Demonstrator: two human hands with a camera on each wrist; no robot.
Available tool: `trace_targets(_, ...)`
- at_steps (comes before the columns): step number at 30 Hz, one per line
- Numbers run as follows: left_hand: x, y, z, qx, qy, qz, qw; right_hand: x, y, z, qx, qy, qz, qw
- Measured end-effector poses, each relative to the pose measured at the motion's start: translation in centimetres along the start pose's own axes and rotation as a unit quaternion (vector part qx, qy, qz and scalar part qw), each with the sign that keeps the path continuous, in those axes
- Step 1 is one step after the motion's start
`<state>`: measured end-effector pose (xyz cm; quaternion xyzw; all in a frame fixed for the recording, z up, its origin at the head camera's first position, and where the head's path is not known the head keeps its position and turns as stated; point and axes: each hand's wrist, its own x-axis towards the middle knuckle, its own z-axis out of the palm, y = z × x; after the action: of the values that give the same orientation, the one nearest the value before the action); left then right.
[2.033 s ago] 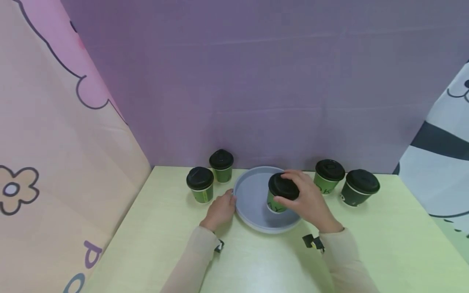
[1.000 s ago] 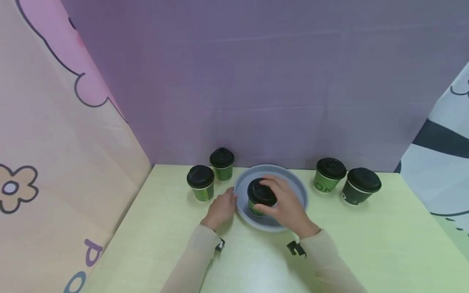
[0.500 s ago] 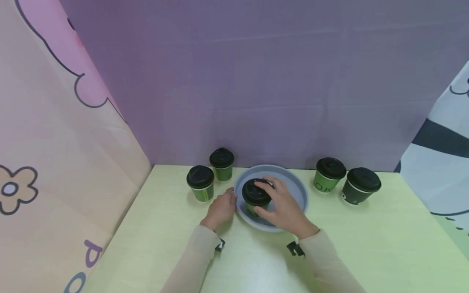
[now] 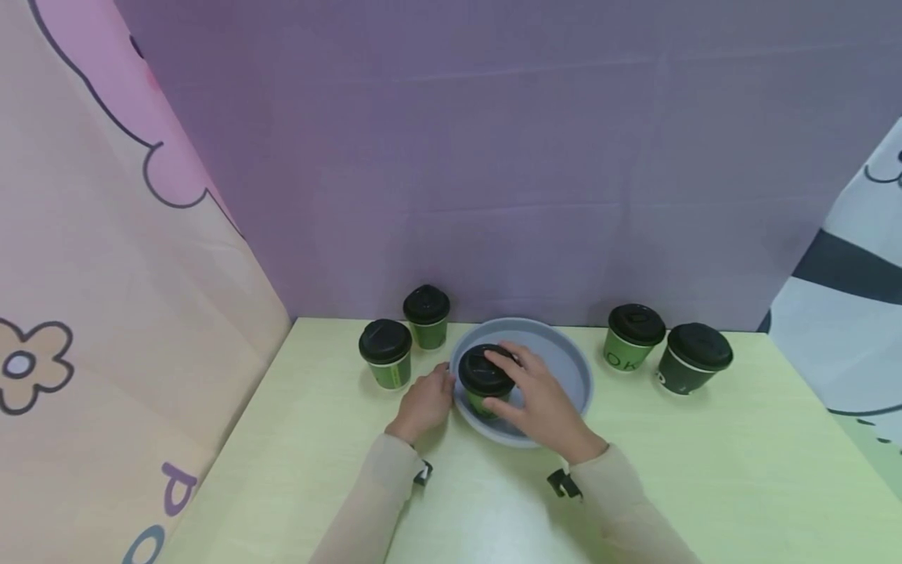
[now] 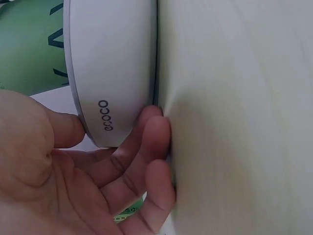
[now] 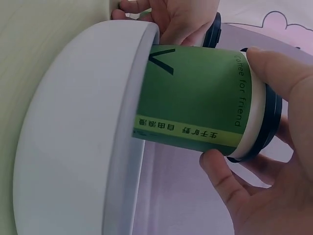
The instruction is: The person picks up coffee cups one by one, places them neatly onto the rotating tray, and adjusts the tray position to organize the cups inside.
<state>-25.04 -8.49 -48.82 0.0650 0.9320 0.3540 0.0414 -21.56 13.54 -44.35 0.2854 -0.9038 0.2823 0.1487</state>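
A round, shallow grey tray [image 4: 560, 372] lies on the table, its pale outer wall [image 5: 115, 58] marked "ecoco". My left hand [image 4: 425, 403] grips the tray's left edge, thumb at the rim and fingers curled against the lower side. Inside the tray, toward its left, a green paper coffee cup [image 4: 479, 376] with a black lid stands upright. My right hand [image 4: 543, 407] holds this cup near the top. In the right wrist view, thumb and fingers spread round the lid end of the cup [image 6: 195, 98], whose base is hidden behind the tray wall [image 6: 73, 107].
Left of the tray stand two lidded green cups, one nearer [image 4: 385, 354] and one farther back [image 4: 427, 317]. On the right are another green cup [image 4: 632, 338] and a dark one [image 4: 694, 359]. A purple cloth backdrop [image 4: 493, 172] rises behind the table [image 4: 296, 470].
My right hand has moved left with the cup, from the tray's right part to its left part. My left hand has stayed at the tray's edge.
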Motion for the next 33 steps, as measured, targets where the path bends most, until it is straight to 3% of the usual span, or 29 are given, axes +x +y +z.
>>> trace_targets(8,0.0,-0.1,0.3,0.007,0.028,-0.009,0.9995,-0.1,0.0,0.2,-0.006,-0.003,0.005,1.0)
trace_targets(18,0.2,-0.4,0.2,0.005,0.037,0.005,0.9993,0.0,1.8,-1.9,0.014,0.043,0.007,0.999)
trace_targets(25,-0.1,-0.3,-0.8,-0.012,0.001,0.01,0.9999,-0.4,4.6,-5.0,-0.002,0.087,0.049,0.995)
trace_targets(33,-0.4,-0.2,-1.7,-0.072,-0.08,0.01,0.9941,-1.9,8.1,-9.0,0.002,0.143,0.118,0.983)
